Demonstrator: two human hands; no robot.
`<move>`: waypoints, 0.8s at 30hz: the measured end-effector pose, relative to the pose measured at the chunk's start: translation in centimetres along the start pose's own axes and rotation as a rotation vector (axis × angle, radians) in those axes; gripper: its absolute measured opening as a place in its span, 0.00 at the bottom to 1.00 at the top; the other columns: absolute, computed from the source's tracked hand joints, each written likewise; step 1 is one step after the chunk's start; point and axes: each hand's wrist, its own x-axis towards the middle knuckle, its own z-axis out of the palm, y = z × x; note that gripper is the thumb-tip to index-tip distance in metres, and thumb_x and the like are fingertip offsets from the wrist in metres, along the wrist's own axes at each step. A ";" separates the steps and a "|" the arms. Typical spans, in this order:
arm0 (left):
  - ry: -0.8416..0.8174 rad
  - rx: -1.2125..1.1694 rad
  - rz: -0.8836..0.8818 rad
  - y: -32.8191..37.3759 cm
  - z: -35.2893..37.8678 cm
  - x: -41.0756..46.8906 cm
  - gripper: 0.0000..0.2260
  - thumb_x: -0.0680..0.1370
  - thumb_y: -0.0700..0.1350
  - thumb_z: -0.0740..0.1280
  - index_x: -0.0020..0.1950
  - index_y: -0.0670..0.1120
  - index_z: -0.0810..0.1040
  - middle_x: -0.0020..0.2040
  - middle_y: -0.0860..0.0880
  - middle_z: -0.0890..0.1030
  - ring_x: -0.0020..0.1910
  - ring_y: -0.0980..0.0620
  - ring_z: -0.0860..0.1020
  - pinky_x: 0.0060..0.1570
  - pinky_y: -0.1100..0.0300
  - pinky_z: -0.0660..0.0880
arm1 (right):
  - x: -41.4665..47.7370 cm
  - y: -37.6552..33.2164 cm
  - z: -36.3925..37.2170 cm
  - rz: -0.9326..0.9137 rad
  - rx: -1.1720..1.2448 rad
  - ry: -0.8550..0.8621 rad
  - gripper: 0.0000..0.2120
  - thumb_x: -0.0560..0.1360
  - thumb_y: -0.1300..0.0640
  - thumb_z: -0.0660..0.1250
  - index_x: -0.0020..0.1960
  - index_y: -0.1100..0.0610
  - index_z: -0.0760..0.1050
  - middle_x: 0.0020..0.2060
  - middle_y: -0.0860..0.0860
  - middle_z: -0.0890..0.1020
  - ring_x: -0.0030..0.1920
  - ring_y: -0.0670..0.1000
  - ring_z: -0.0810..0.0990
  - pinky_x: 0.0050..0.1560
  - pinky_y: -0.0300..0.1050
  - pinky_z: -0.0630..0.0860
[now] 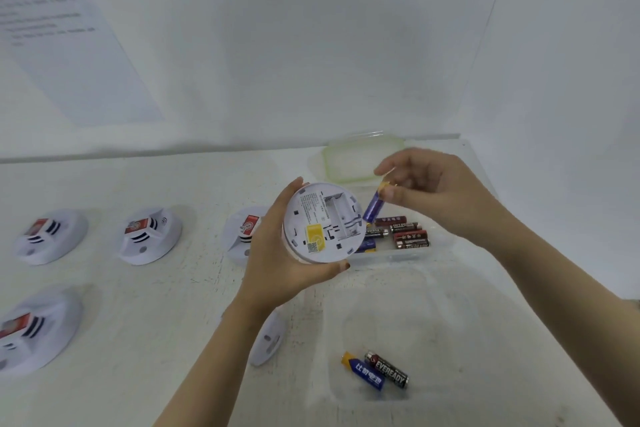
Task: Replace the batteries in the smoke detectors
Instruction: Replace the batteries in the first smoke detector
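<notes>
On the white table (156,322), white walls (311,45) behind, four detectors (149,236) lie at nine o'clock, two batteries (375,371) at five. Left grip (277,253) holds a fifth detector (323,222) at centre; right grip (433,191) pinches a purple battery (374,208).

We see through one wide-angle head-worn camera, facing forward and down over a white table (138,305) to the wall (311,45) behind. It sits close: both forearms enter from the bottom edge, and the left hand (277,263) gripping a smoke detector (323,222) and the right hand (440,191) pinching a battery (374,208) meet mid-frame.
</notes>
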 end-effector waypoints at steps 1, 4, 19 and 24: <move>-0.001 -0.005 0.005 0.1 0.0 0.0 0.46 0.58 0.59 0.77 0.72 0.47 0.63 0.65 0.61 0.71 0.64 0.67 0.70 0.61 0.74 0.67 | -0.1 -0.3 0.3 -0.004 0.032 0.028 0.09 0.70 0.61 0.73 0.47 0.52 0.78 0.38 0.53 0.83 0.37 0.57 0.78 0.45 0.51 0.76; -0.003 -0.003 0.030 0.7 0.0 -0.2 0.45 0.58 0.58 0.78 0.71 0.48 0.66 0.65 0.57 0.74 0.64 0.56 0.73 0.61 0.62 0.73 | -0.7 -1.2 1.3 -0.110 -0.154 0.044 0.07 0.70 0.62 0.73 0.43 0.53 0.75 0.36 0.46 0.81 0.34 0.45 0.76 0.39 0.38 0.72; 0.020 0.041 0.152 2.9 -0.2 -0.9 0.43 0.58 0.56 0.78 0.68 0.41 0.68 0.62 0.58 0.75 0.60 0.58 0.75 0.57 0.65 0.74 | -3.2 -1.3 4.0 -0.121 -0.099 0.082 0.07 0.76 0.62 0.65 0.50 0.51 0.75 0.46 0.44 0.82 0.40 0.45 0.84 0.33 0.51 0.80; 0.057 0.033 0.189 3.7 0.2 -1.3 0.40 0.58 0.57 0.77 0.67 0.51 0.67 0.60 0.67 0.75 0.58 0.65 0.75 0.55 0.73 0.71 | -3.5 -0.4 4.4 -0.173 -0.152 0.149 0.04 0.73 0.61 0.67 0.46 0.53 0.77 0.41 0.39 0.82 0.37 0.45 0.82 0.32 0.46 0.78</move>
